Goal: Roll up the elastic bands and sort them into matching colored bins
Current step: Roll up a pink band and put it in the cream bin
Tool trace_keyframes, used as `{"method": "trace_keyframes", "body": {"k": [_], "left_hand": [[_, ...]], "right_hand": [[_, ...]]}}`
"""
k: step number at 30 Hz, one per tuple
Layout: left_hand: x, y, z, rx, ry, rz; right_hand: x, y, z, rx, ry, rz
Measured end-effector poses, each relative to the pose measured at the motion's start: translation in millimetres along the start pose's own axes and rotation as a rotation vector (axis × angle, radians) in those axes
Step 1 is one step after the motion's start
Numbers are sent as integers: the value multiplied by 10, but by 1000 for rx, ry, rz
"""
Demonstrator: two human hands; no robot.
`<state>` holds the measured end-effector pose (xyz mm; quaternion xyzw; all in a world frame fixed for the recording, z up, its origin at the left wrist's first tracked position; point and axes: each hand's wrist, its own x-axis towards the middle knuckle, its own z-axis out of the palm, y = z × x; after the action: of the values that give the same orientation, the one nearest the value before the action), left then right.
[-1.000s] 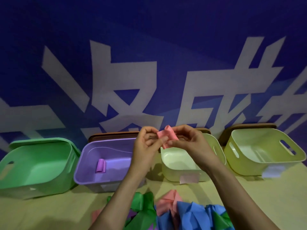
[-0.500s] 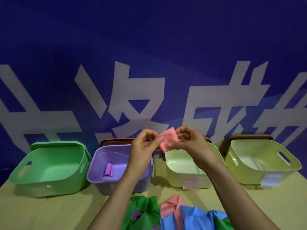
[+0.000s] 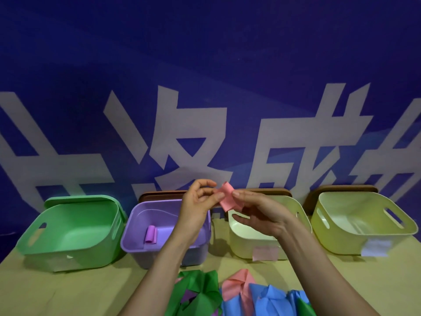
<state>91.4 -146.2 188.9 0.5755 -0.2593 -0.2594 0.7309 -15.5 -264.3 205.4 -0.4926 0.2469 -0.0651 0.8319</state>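
Note:
A rolled pink elastic band [image 3: 229, 197] is held up in the air above the gap between the purple bin [image 3: 136, 233] and the cream bin with a pink label [image 3: 303, 222]. My left hand [image 3: 197, 210] pinches its left end with thumb and fingers. My right hand [image 3: 259, 213] holds its right side, thumb on top, fingers spread underneath. A purple roll [image 3: 151, 234] lies inside the purple bin. A pile of loose green, pink and blue bands [image 3: 237, 293] lies on the table near me.
A green bin [image 3: 75, 231] stands at the left and a yellow-green bin with a pale label [image 3: 360, 215] at the right. Brown lids [image 3: 164, 195] lean behind the bins. A blue banner with white characters forms the back wall.
The view has shifted, so the bins sit lower and more to the right in frame. Both hands keep turning the pink band, which now looks more tightly rolled. My right fingers have spread underneath.

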Motion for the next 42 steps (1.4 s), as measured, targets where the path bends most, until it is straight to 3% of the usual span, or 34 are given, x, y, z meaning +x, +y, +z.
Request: {"method": "trace_keyframes", "body": {"k": [8, 13, 17, 20, 24, 33, 37, 42], "left_hand": [[80, -48, 127, 0, -8, -2], [171, -124, 207, 71, -83, -58], [244, -212, 325, 128, 12, -62], [327, -283, 417, 1, 42, -201], [415, -330, 447, -262, -51, -332], [607, -433, 388, 384, -271, 46], [678, -618, 476, 456, -261, 125], [720, -869, 561, 376, -223, 121]], "right_hand": [[83, 85, -53, 47, 43, -189], [87, 3, -183, -218, 89, -186], [131, -12, -281, -264, 120, -232], [175, 18, -341, -179, 140, -284], [233, 66, -431, -229, 195, -356], [329, 133, -648, -431, 387, -633], [379, 128, -725, -556, 386, -720], [475, 148, -916, -768, 348, -749]]}}
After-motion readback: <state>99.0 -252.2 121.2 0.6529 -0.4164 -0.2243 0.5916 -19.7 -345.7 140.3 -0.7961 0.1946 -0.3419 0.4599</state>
